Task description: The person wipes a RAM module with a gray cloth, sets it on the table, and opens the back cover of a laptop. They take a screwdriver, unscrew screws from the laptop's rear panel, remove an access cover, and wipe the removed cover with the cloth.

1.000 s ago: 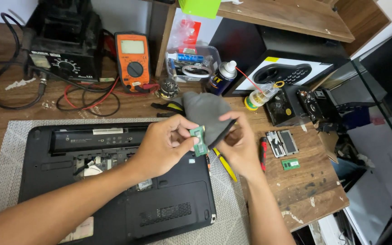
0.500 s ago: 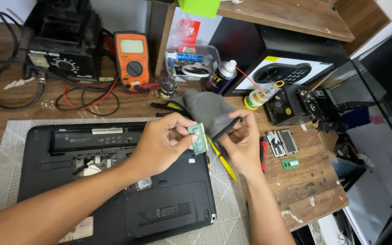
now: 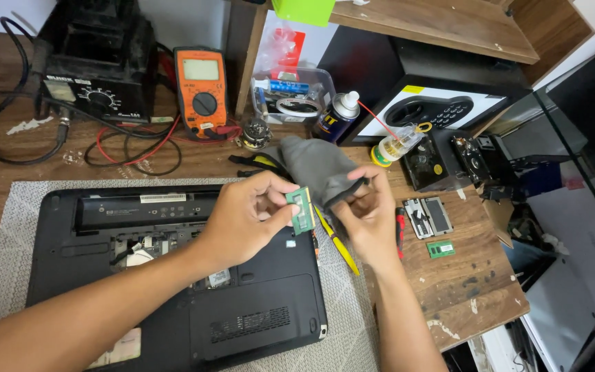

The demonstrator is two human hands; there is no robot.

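Both forearms bare, no sleeves; left hand (image 3: 246, 217) & right hand (image 3: 370, 213) ungloved.

A worn wooden surface (image 3: 476, 289) carried everything. On its near left lay a grey woven mat (image 3: 8, 227), and on that mat rested an upturned black laptop (image 3: 173, 275). At the far left stood a black soldering station (image 3: 94, 69), with an orange multimeter (image 3: 202, 89) to its right and red and black leads (image 3: 132, 148) looped in front. Toward the right lay a blue spray can (image 3: 335, 117), a small yellow-capped bottle (image 3: 395, 146), a yellow screwdriver (image 3: 339, 242) and a spare green memory module (image 3: 441, 249).
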